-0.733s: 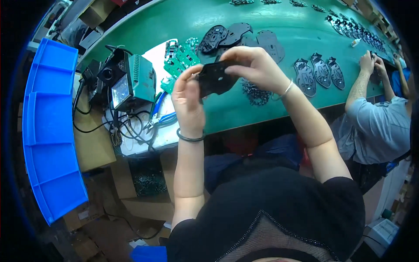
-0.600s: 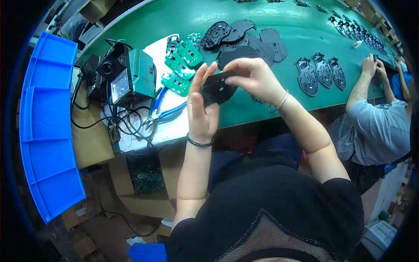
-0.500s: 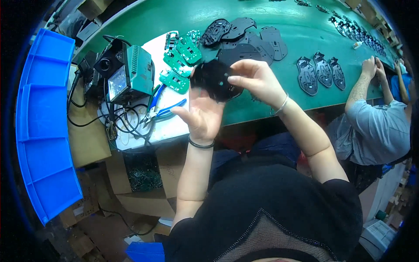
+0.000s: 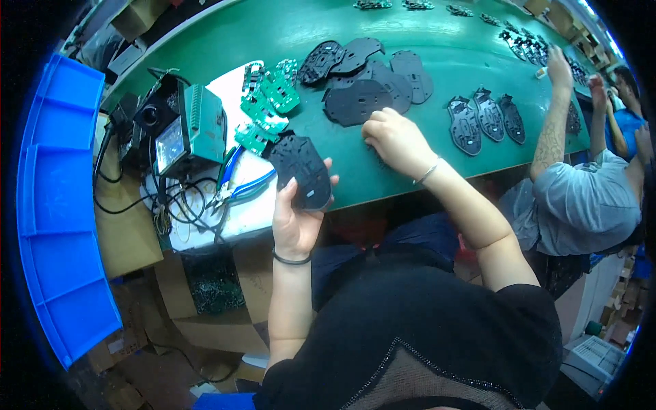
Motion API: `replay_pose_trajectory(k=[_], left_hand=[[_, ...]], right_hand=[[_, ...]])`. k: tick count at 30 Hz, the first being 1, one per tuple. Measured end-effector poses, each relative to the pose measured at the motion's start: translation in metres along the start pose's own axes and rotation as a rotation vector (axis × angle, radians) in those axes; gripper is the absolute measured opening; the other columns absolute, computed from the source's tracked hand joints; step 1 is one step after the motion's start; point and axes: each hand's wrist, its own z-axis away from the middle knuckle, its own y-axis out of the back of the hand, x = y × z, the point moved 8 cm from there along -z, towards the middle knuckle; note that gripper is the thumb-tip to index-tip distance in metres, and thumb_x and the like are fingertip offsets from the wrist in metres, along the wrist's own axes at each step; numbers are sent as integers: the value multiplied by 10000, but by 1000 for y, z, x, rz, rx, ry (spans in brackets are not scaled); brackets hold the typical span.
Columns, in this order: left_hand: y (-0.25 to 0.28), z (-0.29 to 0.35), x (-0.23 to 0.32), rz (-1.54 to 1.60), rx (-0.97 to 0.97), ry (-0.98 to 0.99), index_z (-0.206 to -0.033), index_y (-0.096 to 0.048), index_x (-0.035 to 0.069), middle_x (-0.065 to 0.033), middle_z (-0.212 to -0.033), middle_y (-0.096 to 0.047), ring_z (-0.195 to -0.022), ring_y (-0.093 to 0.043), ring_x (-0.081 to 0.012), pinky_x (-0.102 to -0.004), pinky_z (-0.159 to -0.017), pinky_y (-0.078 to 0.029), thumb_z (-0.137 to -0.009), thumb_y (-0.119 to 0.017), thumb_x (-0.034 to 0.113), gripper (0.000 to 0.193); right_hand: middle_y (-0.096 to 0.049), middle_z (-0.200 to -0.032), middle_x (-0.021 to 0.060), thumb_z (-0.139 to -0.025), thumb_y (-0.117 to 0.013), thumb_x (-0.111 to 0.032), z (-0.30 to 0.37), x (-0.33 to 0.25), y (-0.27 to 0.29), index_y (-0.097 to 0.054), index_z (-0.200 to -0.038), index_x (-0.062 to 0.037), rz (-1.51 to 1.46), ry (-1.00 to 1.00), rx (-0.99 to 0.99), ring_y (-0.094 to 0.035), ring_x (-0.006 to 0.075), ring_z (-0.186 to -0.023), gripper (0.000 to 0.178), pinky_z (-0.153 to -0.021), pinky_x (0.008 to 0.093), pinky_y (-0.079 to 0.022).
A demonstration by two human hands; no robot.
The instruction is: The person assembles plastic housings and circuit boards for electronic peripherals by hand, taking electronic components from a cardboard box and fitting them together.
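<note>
My left hand point(image 4: 298, 229) is closed round the edge of a black plastic housing plate point(image 4: 301, 167), its moulded inner side turned up. Fingers curled and pressed together, my right hand point(image 4: 402, 142) is low over the green bench, and what it may hold is hidden. Just under it are small dark bits point(image 4: 383, 161), too small to name. Several more black plates point(image 4: 359, 102) lie in an overlapping pile beyond my right hand. Green circuit boards point(image 4: 263, 116) lie beside the held plate, near blue-handled pliers point(image 4: 239, 186).
A green-cased device point(image 4: 205, 123) with black cables stands at the left, beside a blue divided tray point(image 4: 65, 205). Three black plates with parts on them point(image 4: 488, 119) lie to the right. A co-worker in grey point(image 4: 588, 198) sits there, an arm raised over the bench.
My right hand has left the plate and dropped to the bench on the right. My left hand has lowered the plate toward me, now inner side up. The co-worker's arm has risen.
</note>
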Motion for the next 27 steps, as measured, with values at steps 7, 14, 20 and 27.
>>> replay_pose_trajectory(k=[7,14,20,27], left_hand=[[-14,2,-1,-253,92,-29,-1364,-241,161,-214,-1238,-483,-1039,-575,-355,-420,-785,-550,-937,-429,218,471],[-15,-6,-7,-248,86,-42,-1379,-221,150,-168,-1198,-502,-1030,-582,-363,-423,-771,-561,-901,-464,78,541],[-11,-4,-7,-238,117,-27,-1371,-240,139,-162,-1189,-512,-1008,-599,-337,-368,-724,-579,-893,-459,49,533],[-15,-6,-8,-368,75,-85,-1346,-263,102,-139,-1162,-531,-976,-612,-273,-353,-726,-580,-845,-503,-14,568]], right_hand=[[-526,-802,111,-774,-574,-60,-3,-1,1,-531,-813,-40,-15,81,77,-500,300,-818,61,-729,371,-431],[-588,-863,116,-777,-557,14,-1,3,10,-570,-898,-14,-137,121,168,-528,311,-850,125,-764,369,-437],[-610,-800,83,-794,-595,-22,0,6,22,-609,-851,-10,-205,51,259,-568,229,-770,60,-703,312,-457],[-614,-816,14,-844,-603,-8,21,-33,-10,-610,-863,26,-1255,-333,-93,-566,60,-774,40,-703,215,-480]])
